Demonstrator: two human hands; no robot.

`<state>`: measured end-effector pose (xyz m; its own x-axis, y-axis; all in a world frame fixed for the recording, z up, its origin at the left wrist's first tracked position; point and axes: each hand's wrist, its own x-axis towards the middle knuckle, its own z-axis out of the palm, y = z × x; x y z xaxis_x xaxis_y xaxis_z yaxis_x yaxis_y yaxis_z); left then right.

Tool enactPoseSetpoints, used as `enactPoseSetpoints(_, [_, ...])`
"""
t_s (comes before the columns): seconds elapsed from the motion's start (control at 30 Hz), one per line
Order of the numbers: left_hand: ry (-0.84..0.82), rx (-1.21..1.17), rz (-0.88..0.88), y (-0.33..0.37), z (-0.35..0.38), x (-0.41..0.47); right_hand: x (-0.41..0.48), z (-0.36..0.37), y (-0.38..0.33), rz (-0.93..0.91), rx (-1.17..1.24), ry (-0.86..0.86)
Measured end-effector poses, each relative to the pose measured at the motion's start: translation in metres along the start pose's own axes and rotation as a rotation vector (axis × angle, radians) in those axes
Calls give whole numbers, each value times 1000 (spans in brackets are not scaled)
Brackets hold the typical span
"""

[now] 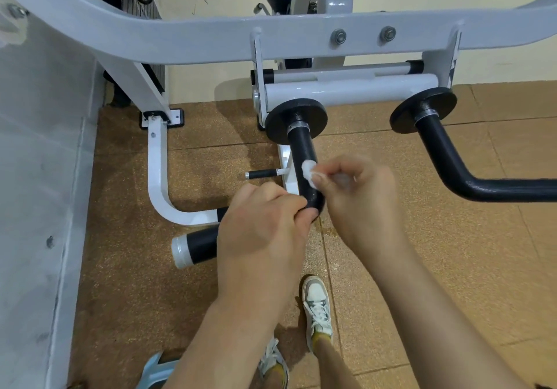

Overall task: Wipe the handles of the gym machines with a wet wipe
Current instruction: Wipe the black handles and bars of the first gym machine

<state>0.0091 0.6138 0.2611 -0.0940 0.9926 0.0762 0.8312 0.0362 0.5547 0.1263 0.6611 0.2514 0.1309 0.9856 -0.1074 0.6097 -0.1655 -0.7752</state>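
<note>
A black bent handle (303,150) hangs from the white machine frame (211,42) below a black disc. My left hand (262,232) grips this handle at its bend, and the handle's white-capped end (187,251) sticks out to the left of that hand. My right hand (355,196) pinches a small white wet wipe (309,171) and presses it against the right side of the handle's upright part. A second black handle (446,159) hangs to the right, untouched.
A white curved foot bar (159,184) and a small black peg (262,174) stand behind the handle. A grey wall panel (39,208) runs along the left. The floor is brown rubber tile (422,253). My shoes (316,307) stand below.
</note>
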Motion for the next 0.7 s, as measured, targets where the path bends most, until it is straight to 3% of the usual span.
enactPoseSetpoints(0.37, [34,-4,-92,13,8,8,4,-16,13,-153,-49,-125])
enactPoseSetpoints(0.53, [32,-5,-115,18,14,10,53,1,0,-194,-113,-174])
enactPoseSetpoints(0.7, [30,-37,-182,25,14,15,25,-19,9,-302,-108,-228])
